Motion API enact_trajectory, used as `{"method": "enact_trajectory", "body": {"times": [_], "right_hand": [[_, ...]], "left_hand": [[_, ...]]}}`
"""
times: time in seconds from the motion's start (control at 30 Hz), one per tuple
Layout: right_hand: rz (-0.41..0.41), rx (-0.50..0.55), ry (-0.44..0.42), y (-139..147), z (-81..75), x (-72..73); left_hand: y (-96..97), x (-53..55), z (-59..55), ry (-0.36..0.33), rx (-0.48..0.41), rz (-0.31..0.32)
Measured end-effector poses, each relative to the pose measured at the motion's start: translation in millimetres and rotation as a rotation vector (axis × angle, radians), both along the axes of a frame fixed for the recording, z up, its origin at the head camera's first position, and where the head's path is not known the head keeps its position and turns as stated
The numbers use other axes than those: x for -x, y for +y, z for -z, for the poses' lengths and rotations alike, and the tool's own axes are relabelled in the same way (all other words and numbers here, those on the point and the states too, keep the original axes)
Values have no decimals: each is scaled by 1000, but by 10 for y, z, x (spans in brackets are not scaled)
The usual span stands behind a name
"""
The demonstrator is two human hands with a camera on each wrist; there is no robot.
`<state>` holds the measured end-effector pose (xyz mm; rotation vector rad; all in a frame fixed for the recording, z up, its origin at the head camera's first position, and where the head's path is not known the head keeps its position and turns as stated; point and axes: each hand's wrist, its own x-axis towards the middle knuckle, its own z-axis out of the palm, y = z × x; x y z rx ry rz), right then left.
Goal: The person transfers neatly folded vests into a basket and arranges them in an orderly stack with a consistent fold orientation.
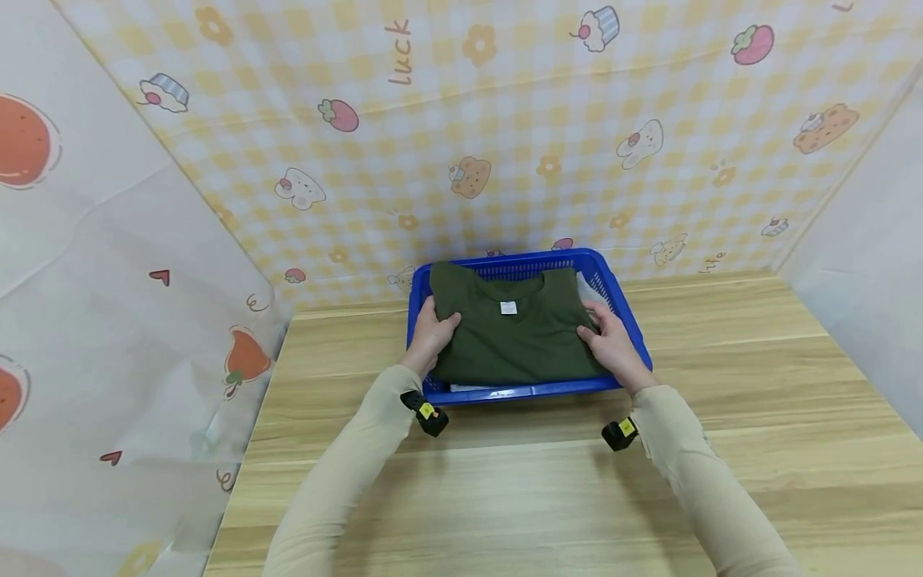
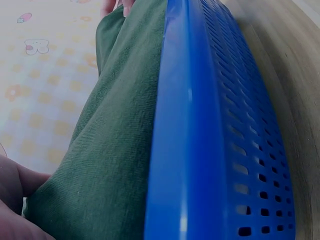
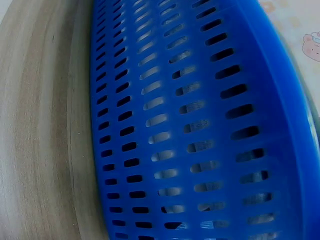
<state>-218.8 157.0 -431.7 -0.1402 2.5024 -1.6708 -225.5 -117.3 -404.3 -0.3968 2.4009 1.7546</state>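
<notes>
A folded dark green T-shirt, its neckline and white label facing up, lies in a blue plastic basket. At the shirt's left edge my left hand grips the fabric, thumb on top. My right hand holds the right edge the same way, thumb over the cloth. In the left wrist view the green shirt bulges beside the basket rim, with part of the left hand pinching it. Only the slotted basket wall fills the right wrist view; that hand is hidden there.
White cloth shows under the shirt at the basket's right side. The basket stands on a wooden table near its back edge, close to a patterned wall covering. A white patterned sheet hangs on the left.
</notes>
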Motion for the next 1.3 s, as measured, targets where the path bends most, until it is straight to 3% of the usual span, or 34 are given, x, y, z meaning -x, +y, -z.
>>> {"method": "enact_trajectory", "body": {"times": [0.53, 0.83, 1.1, 1.17, 1.23, 1.3], "right_hand": [[26, -46, 8, -23, 38, 12], [35, -109, 5, 6, 28, 16], [-2, -86, 0, 63, -42, -2], [-15, -91, 12, 96, -52, -14], [-23, -94, 25, 129, -59, -34], [-24, -102, 50, 163, -76, -72]], "left_hand": [[-35, 8, 36, -71, -30, 3], [-65, 3, 51, -92, -56, -25], [-140, 3, 51, -95, -84, -74], [-184, 12, 78, -80, -132, -84], [-281, 101, 273, -46, -196, -100], [-414, 174, 488, 53, -247, -86]]}}
